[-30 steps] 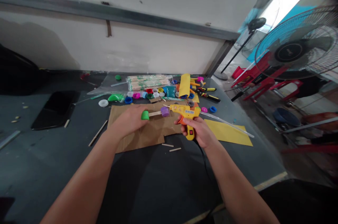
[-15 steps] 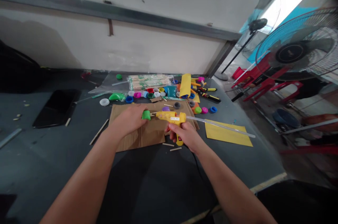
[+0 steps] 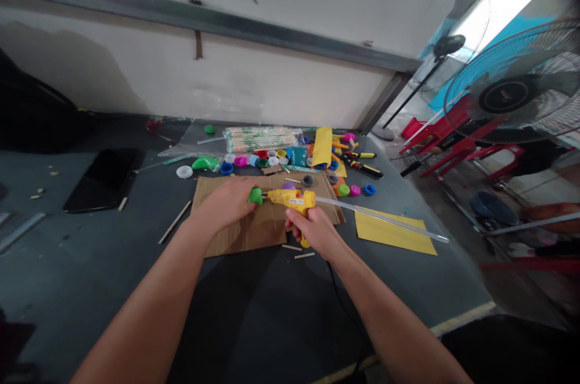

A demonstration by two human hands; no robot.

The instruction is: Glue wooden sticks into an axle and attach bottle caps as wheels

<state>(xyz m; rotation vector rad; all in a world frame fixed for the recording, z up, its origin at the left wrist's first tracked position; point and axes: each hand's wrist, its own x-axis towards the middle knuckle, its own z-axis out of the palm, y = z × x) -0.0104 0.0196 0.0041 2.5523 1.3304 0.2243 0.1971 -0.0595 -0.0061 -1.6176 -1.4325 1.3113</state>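
Observation:
My left hand (image 3: pixel 233 201) is closed on a small green piece (image 3: pixel 255 195), perhaps a bottle cap, above a sheet of brown cardboard (image 3: pixel 254 230). In my right hand (image 3: pixel 315 227) is a yellow glue gun (image 3: pixel 290 198), gripped by its handle. Its nozzle points left and ends close to the green piece; I cannot tell if they touch. Out of the gun's back a long clear glue stick (image 3: pixel 385 219) sticks to the right. Behind the gun a purple cap (image 3: pixel 289 185) lies on the cardboard.
Several coloured caps (image 3: pixel 273 161) and a bag of wooden sticks (image 3: pixel 260 139) lie behind the cardboard. A black phone (image 3: pixel 105 180) is at left, yellow paper (image 3: pixel 394 230) at right. Cutters (image 3: pixel 362 165) lie at the back right. A fan (image 3: pixel 506 94) stands beside the table.
The view has shifted slightly, so the table's things appear a little to the right. The glue gun tilts a bit more, its glue stick's rear end lower. Both holds are the same.

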